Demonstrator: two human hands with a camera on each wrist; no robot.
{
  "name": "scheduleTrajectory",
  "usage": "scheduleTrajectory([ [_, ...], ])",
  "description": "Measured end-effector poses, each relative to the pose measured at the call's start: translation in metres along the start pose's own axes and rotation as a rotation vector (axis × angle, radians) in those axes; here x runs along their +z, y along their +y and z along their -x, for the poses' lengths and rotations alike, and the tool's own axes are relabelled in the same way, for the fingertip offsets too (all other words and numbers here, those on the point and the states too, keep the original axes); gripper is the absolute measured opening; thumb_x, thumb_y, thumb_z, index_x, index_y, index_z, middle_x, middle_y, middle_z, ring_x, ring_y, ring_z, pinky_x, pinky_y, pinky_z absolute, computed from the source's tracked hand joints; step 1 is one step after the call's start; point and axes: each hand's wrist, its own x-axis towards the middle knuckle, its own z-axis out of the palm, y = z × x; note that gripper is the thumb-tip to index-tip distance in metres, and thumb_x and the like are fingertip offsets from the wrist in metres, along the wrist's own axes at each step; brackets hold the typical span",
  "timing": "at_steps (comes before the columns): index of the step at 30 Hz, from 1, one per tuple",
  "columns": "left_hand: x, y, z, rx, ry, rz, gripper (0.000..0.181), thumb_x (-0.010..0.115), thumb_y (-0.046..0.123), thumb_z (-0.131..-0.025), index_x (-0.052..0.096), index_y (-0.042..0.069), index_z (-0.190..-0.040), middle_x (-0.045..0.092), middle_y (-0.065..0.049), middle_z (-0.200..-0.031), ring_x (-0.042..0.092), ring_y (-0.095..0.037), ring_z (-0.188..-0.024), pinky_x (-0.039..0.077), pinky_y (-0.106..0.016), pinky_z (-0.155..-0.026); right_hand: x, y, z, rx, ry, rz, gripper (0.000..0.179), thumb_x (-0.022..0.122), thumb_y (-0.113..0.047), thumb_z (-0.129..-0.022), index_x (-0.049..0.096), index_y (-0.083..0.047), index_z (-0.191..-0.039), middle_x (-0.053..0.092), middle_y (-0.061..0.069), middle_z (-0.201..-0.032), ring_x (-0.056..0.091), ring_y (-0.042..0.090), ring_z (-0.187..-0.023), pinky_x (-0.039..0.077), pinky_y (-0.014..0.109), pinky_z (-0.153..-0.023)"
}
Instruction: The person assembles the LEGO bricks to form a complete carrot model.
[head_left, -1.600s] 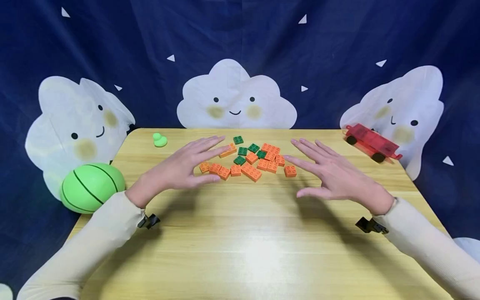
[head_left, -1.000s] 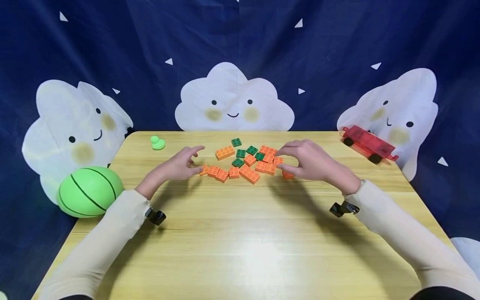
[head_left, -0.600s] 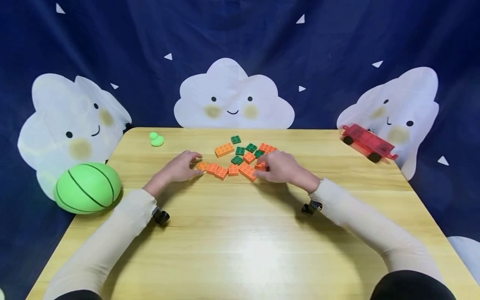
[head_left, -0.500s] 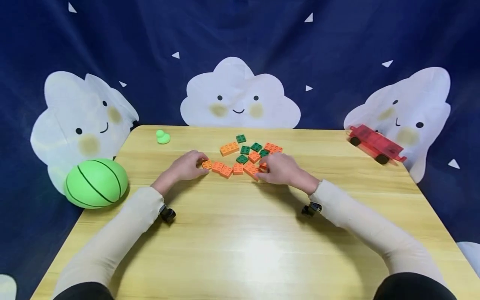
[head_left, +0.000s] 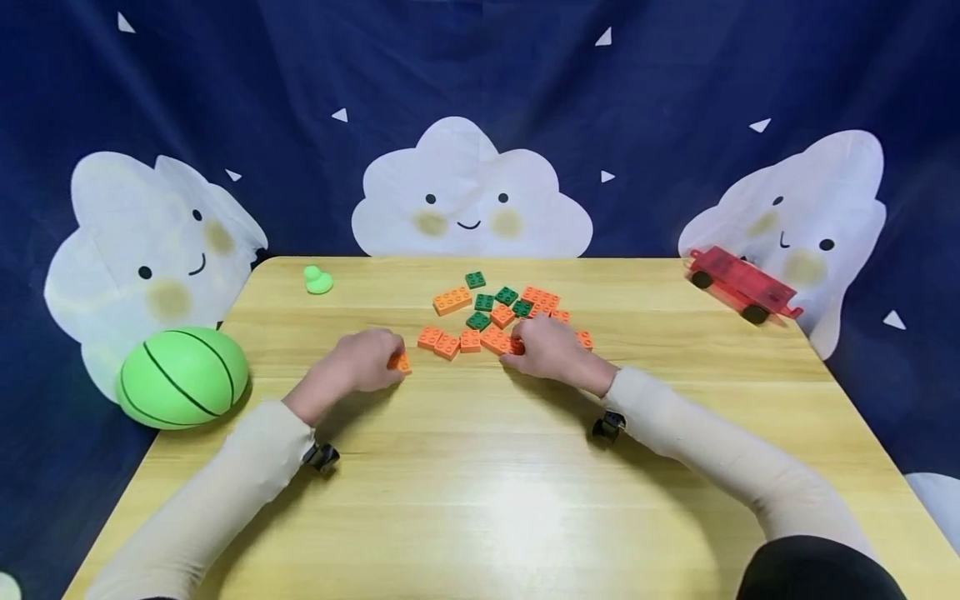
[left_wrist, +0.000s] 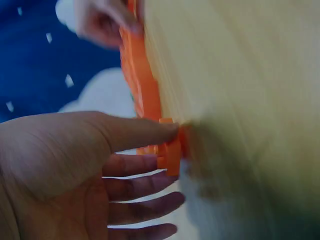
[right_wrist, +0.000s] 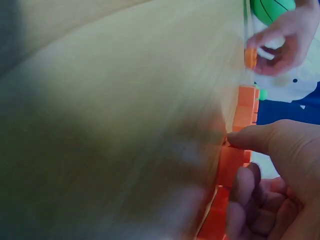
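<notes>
My left hand [head_left: 363, 360] pinches a small orange toy brick [head_left: 401, 363] between thumb and fingers, low over the wooden table; in the left wrist view the thumb lies across this brick [left_wrist: 172, 155] and the other fingers extend loosely. My right hand [head_left: 551, 348] is at the front of the brick pile, its thumb and curled fingers around another orange brick [right_wrist: 232, 162], mostly covered in the head view. Beside its fingertips lies a long orange brick [head_left: 495, 340]. Several more orange bricks [head_left: 446, 346] and green bricks [head_left: 483, 302] lie loose between and behind the hands.
A green ball [head_left: 182, 377] sits at the table's left edge. A small light-green duck-shaped toy [head_left: 318, 281] stands at the back left, and a red toy car [head_left: 742, 283] at the back right. A cloud-patterned curtain [head_left: 300, 83] hangs behind the table [head_left: 465, 467].
Both hands came down from above the table to the bricks. My left hand took the leftmost orange brick and drew it nearer; my right hand moved left and closed on a brick.
</notes>
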Motion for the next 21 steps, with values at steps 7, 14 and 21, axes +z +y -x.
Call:
scheduleTrajectory([
  [7,0.018,0.061,0.010,0.203,0.002,0.041,0.037,0.076,0.036,-0.092,0.070,0.010,-0.119,0.064,0.003,-0.086,0.054,-0.011,-0.072,0.049,-0.029,-0.067,-0.003,0.005,0.002,-0.039,0.045,-0.055,0.043,0.075,-0.031,-0.093,0.047,-0.018,-0.064,0.032,-0.007,-0.052,0.026,0.006,-0.045,0.019,0.021,-0.045],
  [14,0.042,0.096,-0.012,0.356,0.070,-0.020,0.038,0.074,0.037,-0.094,0.070,0.012,-0.124,0.073,-0.001,-0.116,0.067,-0.014,-0.096,0.057,-0.032,-0.083,-0.015,0.012,0.007,-0.048,0.064,-0.081,0.037,0.076,-0.032,-0.093,0.053,-0.017,-0.068,0.031,-0.007,-0.053,0.028,0.006,-0.046,0.021,0.020,-0.046],
  [21,0.048,0.109,-0.030,0.383,0.107,-0.044,0.036,0.074,0.035,-0.094,0.072,0.012,-0.122,0.072,-0.002,-0.114,0.067,-0.015,-0.098,0.057,-0.034,-0.084,-0.025,0.020,0.016,-0.036,0.109,-0.048,0.029,0.079,-0.031,-0.091,0.062,-0.012,-0.075,0.038,-0.006,-0.055,0.034,0.008,-0.049,0.022,0.023,-0.048],
])
